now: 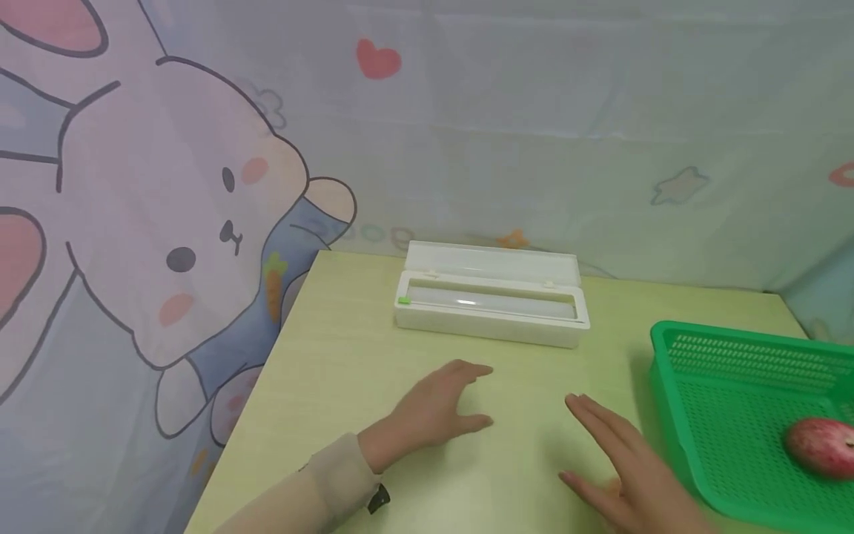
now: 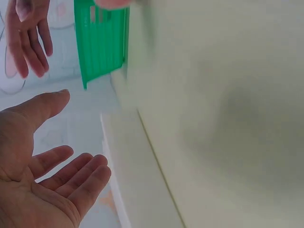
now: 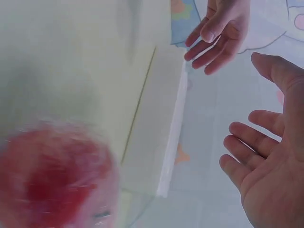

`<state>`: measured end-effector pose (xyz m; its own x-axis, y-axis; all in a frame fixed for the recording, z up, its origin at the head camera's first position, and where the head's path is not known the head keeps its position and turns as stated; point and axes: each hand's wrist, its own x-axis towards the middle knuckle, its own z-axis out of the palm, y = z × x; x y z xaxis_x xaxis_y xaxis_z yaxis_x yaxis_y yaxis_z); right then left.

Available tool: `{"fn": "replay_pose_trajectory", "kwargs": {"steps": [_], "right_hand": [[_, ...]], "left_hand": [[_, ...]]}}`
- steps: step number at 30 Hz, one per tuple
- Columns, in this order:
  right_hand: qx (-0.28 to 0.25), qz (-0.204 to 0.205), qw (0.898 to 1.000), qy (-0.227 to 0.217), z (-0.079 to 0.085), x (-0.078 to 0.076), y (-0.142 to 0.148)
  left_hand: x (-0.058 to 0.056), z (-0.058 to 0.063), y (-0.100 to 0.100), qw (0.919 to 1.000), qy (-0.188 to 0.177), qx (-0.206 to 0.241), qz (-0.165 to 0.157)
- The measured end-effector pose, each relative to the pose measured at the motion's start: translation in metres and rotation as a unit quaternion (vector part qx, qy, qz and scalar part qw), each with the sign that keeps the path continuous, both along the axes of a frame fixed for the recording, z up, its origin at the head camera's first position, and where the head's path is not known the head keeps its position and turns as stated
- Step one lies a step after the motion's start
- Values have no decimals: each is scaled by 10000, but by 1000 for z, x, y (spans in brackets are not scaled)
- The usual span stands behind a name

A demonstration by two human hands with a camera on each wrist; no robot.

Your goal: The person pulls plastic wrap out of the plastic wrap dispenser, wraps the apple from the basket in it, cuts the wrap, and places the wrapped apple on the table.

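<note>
My left hand (image 1: 430,410) hovers over the table, its fingers extended and thumb spread, holding nothing. Opposite it, my right hand (image 1: 634,467) is also held with straight fingers and an empty palm. A blurred red, round fruit (image 3: 59,175) with a shiny, film-like surface is large in the right wrist view; in the head view the right hand hides nearly all of it. Beyond both hands lies a long white cling film dispenser (image 1: 487,332), its lid (image 1: 494,261) raised. A pale roll (image 1: 490,302) shows in its opening, and a green slider (image 1: 404,300) sits at its left end.
At the right stands a green plastic basket (image 1: 680,426) with a red fruit (image 1: 821,445) in it. The light wooden table (image 1: 320,348) meets a printed cloth backdrop (image 1: 520,148) at its far and left edges.
</note>
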<state>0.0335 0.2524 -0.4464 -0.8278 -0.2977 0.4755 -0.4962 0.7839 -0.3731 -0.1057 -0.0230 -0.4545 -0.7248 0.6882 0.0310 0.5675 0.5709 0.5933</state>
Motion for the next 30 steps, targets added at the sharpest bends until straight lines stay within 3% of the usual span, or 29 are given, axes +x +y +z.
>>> {"fn": "replay_pose_trajectory", "kwargs": {"steps": [5, 11, 17, 24, 30], "right_hand": [[231, -113, 9992, -312, 24, -15, -13], [429, -12, 9978, -501, 41, -47, -32], [442, -2, 9922, -1167, 52, -83, -36], [771, 64, 9831, -1661, 52, -128, -29], [1100, -12, 9753, -1914, 40, -162, -15]], "left_hand": [[-22, 13, -20, 9993, 179, 49, 325], [-49, 23, -37, 9959, 607, 76, 669], [-72, 22, -42, 9905, 1002, -142, 927], [-98, 16, -35, 9811, 1358, -725, 1169], [-117, 14, -24, 9710, 1663, -1280, 1149]]}}
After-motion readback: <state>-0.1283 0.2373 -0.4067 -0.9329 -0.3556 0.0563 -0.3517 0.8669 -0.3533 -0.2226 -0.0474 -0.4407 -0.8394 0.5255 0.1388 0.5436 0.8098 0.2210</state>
